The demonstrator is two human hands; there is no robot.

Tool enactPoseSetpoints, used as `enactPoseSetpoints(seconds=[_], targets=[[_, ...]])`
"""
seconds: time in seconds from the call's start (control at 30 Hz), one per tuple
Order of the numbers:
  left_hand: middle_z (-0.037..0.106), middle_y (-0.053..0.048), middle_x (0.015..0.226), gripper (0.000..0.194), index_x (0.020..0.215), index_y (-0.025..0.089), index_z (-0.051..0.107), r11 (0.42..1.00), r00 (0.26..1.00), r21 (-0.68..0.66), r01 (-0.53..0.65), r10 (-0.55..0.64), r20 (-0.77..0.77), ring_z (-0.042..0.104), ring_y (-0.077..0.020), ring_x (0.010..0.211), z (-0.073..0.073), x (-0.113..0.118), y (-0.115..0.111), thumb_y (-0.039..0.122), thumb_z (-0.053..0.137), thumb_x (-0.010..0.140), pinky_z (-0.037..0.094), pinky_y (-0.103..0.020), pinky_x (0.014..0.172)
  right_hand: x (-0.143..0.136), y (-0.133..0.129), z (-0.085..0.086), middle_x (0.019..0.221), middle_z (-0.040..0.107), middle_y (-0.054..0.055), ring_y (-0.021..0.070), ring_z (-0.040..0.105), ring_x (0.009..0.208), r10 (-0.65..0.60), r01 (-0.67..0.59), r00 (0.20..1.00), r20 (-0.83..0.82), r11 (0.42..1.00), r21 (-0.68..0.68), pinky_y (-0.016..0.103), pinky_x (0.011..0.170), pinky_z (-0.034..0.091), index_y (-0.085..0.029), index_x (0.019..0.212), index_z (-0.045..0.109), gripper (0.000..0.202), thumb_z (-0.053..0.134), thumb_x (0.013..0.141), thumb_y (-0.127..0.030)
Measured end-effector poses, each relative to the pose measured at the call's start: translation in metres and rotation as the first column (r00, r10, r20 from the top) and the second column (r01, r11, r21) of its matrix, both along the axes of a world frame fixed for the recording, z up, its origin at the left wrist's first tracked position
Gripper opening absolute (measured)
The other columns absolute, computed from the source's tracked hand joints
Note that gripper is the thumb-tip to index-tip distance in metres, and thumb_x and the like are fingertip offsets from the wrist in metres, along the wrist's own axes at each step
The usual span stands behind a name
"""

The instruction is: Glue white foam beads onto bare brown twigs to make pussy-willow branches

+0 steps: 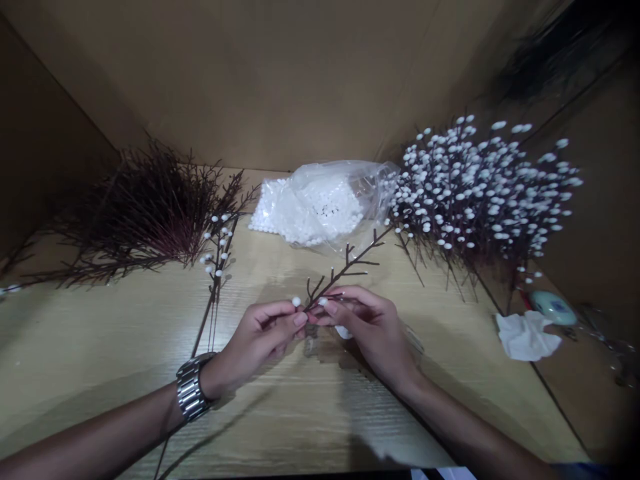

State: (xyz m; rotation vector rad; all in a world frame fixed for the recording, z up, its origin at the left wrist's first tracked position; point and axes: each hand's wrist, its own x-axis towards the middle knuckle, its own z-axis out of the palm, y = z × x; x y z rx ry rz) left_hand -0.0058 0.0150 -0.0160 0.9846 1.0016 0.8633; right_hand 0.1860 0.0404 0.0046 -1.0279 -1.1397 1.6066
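Over the middle of the table, a brown artificial branch (345, 269) slants up to the right with bare side twigs. My left hand (270, 328) pinches its lower part between thumb and fingers; a white bead (296, 302) shows just above the thumb tip. My right hand (367, 327) is closed around a second white bead (323, 302) at one of the twigs, thumb against index finger. Whether that bead is fixed on the twig, I cannot tell. A metal watch (193, 388) circles my left wrist.
Behind my hands lies a clear plastic bag (320, 203) of white beads. Bare branches (150, 207) are heaped at left, beside a beaded branch (218, 257). Many beaded branches (475, 187) are piled at right, near a crumpled tissue (527, 335) and a pale green rounded object (553, 307).
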Motion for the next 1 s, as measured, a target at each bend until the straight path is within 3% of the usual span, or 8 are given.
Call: enactPoseSetpoints(seconds=[0.37,0.6,1.0], targets=[[0.053,0.003,0.062,0.029,0.081,0.015,0.077,0.998,1.0,0.064,-0.011,0.011,0.001,0.032,-0.006,0.046,0.0042,0.0015,-0.0007,0.044,0.072,0.086,0.019,-0.02,0.04,-0.0007,-0.0059,-0.0061,0.088,0.077,0.002,0.0203,0.075,0.072,-0.054,0.054,0.998,0.03,0.998,-0.012,0.04,0.069,0.067,-0.026,0.083,0.077,0.01,0.079,0.077,-0.035],[0.048,0.005,0.056,0.019,0.08,0.018,0.077,0.991,1.0,0.134,-0.002,0.006,-0.023,0.032,-0.0062,0.046,0.007,0.0005,-0.001,0.03,0.068,0.091,0.019,-0.02,0.039,-0.001,-0.0076,-0.0078,0.085,0.076,0.0,0.0186,0.076,0.076,-0.062,0.062,0.998,-0.006,0.998,-0.006,0.035,0.069,0.067,-0.026,0.08,0.077,0.002,0.078,0.079,-0.028],[0.049,0.004,0.058,0.02,0.078,0.016,0.077,0.986,0.999,0.163,-0.033,0.039,-0.033,0.036,-0.0066,0.047,0.007,0.0029,0.0005,0.03,0.069,0.09,0.024,-0.02,0.041,-0.0033,-0.0102,-0.0071,0.084,0.077,0.0,0.0182,0.076,0.076,-0.098,0.098,0.995,-0.017,0.995,0.011,0.033,0.069,0.068,-0.027,0.08,0.079,0.003,0.08,0.078,-0.029]])
